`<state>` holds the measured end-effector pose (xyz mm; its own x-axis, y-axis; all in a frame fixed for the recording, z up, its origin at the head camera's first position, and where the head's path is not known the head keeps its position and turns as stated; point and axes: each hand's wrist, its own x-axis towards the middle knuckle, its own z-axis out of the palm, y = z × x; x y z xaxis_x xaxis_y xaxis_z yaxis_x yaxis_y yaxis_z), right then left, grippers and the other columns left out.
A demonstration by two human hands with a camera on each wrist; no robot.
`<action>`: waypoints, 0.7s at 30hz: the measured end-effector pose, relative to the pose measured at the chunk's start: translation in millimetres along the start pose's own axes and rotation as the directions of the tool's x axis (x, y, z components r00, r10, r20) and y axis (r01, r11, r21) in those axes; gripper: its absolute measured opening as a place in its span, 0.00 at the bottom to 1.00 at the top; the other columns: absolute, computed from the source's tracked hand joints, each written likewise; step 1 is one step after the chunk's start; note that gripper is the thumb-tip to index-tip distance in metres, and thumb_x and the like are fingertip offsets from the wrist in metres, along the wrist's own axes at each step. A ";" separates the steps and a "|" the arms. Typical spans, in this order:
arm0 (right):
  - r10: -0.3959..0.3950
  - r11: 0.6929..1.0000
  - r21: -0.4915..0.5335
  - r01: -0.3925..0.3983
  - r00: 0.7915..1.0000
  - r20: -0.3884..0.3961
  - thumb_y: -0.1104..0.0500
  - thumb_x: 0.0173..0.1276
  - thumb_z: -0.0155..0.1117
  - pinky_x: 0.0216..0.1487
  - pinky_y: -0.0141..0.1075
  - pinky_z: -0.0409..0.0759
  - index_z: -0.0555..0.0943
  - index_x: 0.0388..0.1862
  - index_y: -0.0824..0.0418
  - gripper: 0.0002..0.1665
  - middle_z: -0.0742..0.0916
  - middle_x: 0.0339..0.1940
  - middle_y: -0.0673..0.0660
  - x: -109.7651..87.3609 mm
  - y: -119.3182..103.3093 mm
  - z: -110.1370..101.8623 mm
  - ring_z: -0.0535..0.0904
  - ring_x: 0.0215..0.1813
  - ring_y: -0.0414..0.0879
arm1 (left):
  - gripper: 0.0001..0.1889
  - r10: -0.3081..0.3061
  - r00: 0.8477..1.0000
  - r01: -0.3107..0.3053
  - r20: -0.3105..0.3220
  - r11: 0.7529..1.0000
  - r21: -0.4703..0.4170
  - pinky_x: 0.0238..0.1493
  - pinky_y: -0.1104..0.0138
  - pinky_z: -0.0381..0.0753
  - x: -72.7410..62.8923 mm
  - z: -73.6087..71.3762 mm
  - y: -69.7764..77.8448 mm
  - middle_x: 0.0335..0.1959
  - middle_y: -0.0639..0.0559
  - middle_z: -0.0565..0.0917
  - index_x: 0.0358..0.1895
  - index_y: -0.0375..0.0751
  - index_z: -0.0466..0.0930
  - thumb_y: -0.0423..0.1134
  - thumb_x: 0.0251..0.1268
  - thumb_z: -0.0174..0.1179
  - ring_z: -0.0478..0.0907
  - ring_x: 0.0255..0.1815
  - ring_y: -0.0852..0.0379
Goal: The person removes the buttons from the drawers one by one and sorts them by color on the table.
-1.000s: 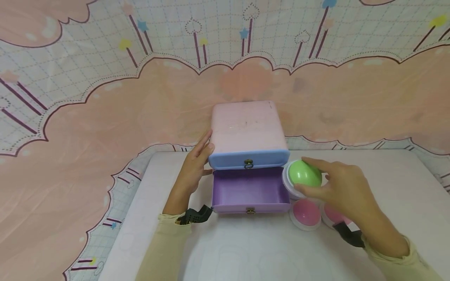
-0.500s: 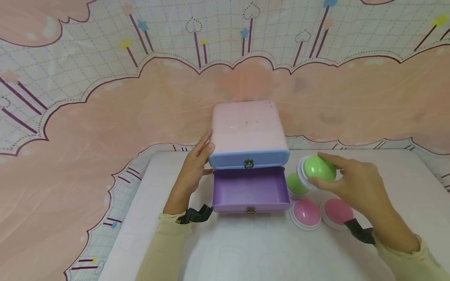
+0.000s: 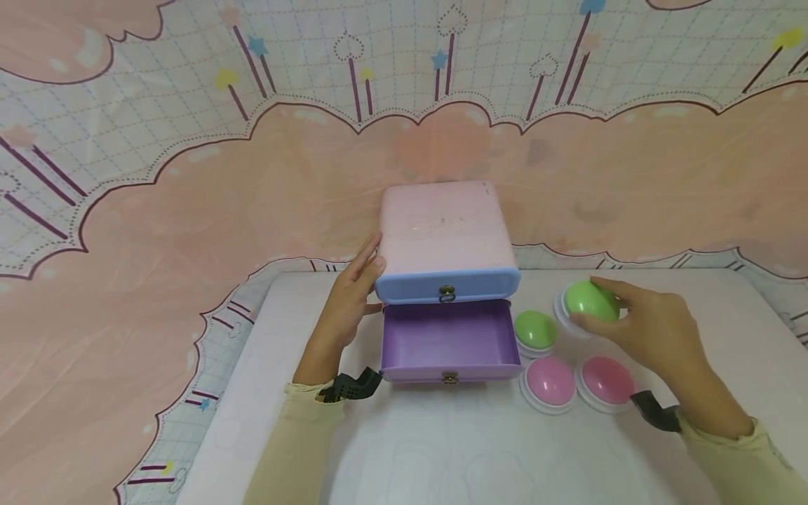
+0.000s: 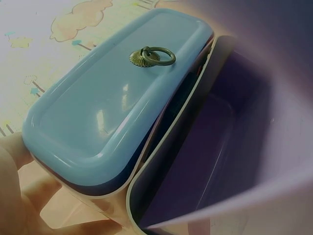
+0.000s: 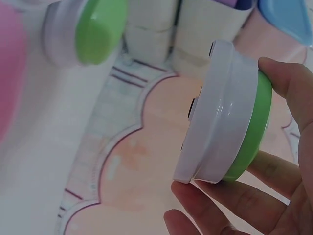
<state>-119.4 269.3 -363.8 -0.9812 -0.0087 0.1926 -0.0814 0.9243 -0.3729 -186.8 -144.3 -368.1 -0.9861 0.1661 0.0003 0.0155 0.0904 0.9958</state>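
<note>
My right hand [image 3: 650, 326] grips a round button [image 3: 592, 301] with a green dome and white base, thumb on one side and fingers on the other. In the right wrist view that green button [image 5: 225, 117] is tilted, its underside with small dark feet showing. My left hand [image 3: 347, 308] rests on the left side of a small drawer box with a pink top [image 3: 445, 228]. Its fingers [image 4: 41, 196] lie along the box wall in the left wrist view. The blue upper drawer [image 3: 410, 287] is closed; the purple lower drawer [image 3: 451, 344] is pulled out, with nothing in it.
Right of the purple drawer a second green button [image 3: 535, 330] stands on the white table [image 3: 429, 449]. In front of it sit a pink button [image 3: 550, 381] and a darker pink button [image 3: 607, 379]. A printed cloth [image 3: 315, 189] hangs behind the table.
My right hand has carried the green button to the right, away from the drawer box, uncovering the second green button and the darker pink one. The left hand has stayed put.
</note>
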 end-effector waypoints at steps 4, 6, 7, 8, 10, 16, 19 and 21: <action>0.046 0.999 -0.003 -0.046 0.998 0.052 0.26 0.56 0.72 0.32 0.45 0.72 0.78 0.69 0.59 0.52 0.88 0.47 0.71 2.0 9.0 4.4 0.80 0.44 0.63 | 0.27 -0.003 1.000 0.003 0.003 1.000 0.000 0.58 0.31 0.75 0.0 -0.3 0.5 0.82 0.74 0.52 0.77 0.78 0.60 0.57 0.79 0.51 0.62 0.78 0.33; 0.062 0.998 -0.009 -0.062 0.996 0.071 0.26 0.57 0.71 0.34 0.48 0.74 0.77 0.70 0.60 0.53 0.87 0.49 0.72 3.2 13.6 7.2 0.80 0.46 0.65 | 0.27 -0.005 1.000 0.005 0.002 1.000 0.001 0.58 0.31 0.75 -0.2 -0.3 1.1 0.82 0.74 0.53 0.77 0.78 0.60 0.57 0.79 0.52 0.62 0.78 0.33; 0.066 0.998 -0.011 -0.066 0.995 0.079 0.26 0.58 0.70 0.35 0.50 0.75 0.77 0.70 0.61 0.53 0.87 0.50 0.73 3.7 16.0 8.4 0.80 0.46 0.65 | 0.27 -0.005 1.000 0.005 0.002 1.000 0.001 0.58 0.31 0.75 -0.4 -0.4 1.4 0.82 0.74 0.53 0.77 0.78 0.60 0.57 0.79 0.52 0.62 0.77 0.33; 0.073 0.997 -0.015 -0.071 0.993 0.088 0.26 0.58 0.70 0.36 0.51 0.76 0.76 0.70 0.61 0.54 0.86 0.50 0.73 4.0 18.1 9.5 0.80 0.47 0.66 | 0.27 -0.004 1.000 0.004 0.003 1.000 0.000 0.58 0.31 0.75 -0.7 -0.3 1.9 0.82 0.74 0.53 0.77 0.78 0.60 0.57 0.79 0.52 0.62 0.78 0.33; 0.090 0.996 -0.023 -0.088 0.990 0.112 0.24 0.58 0.68 0.38 0.54 0.77 0.75 0.71 0.62 0.55 0.85 0.52 0.74 4.7 22.3 11.5 0.79 0.49 0.67 | 0.28 -0.002 1.000 0.002 0.004 1.000 0.001 0.57 0.31 0.75 -1.0 -0.3 2.6 0.82 0.73 0.52 0.77 0.78 0.59 0.57 0.79 0.52 0.62 0.78 0.32; 0.106 0.994 -0.035 -0.102 0.980 0.170 0.22 0.58 0.66 0.40 0.55 0.77 0.74 0.73 0.63 0.58 0.84 0.54 0.74 5.8 31.0 15.6 0.78 0.48 0.67 | 0.28 -0.004 1.000 0.004 0.002 1.000 0.002 0.57 0.31 0.75 -0.4 -0.2 2.1 0.82 0.73 0.53 0.77 0.78 0.59 0.57 0.78 0.52 0.62 0.78 0.32; 0.101 0.995 -0.035 -0.096 0.977 0.190 0.23 0.58 0.67 0.39 0.53 0.77 0.73 0.72 0.64 0.58 0.85 0.51 0.73 6.2 34.0 17.9 0.77 0.45 0.63 | 0.28 -0.003 1.000 0.003 0.004 1.000 0.003 0.58 0.31 0.75 0.1 -0.6 0.9 0.82 0.72 0.52 0.78 0.77 0.59 0.57 0.79 0.51 0.62 0.77 0.32; 0.100 0.995 -0.034 -0.095 0.973 0.208 0.23 0.58 0.67 0.39 0.52 0.77 0.73 0.72 0.65 0.58 0.85 0.50 0.72 6.7 36.1 19.5 0.77 0.44 0.62 | 0.28 -0.005 1.000 0.005 0.002 1.000 0.005 0.58 0.31 0.75 0.5 -0.6 0.3 0.82 0.72 0.52 0.77 0.77 0.59 0.57 0.79 0.51 0.62 0.77 0.32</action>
<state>-132.3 295.1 -393.7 -0.9993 0.0051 -0.0383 0.0185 0.9335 -0.3581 -187.4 -144.8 -367.7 -0.9859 0.1673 -0.0050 0.0112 0.0958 0.9953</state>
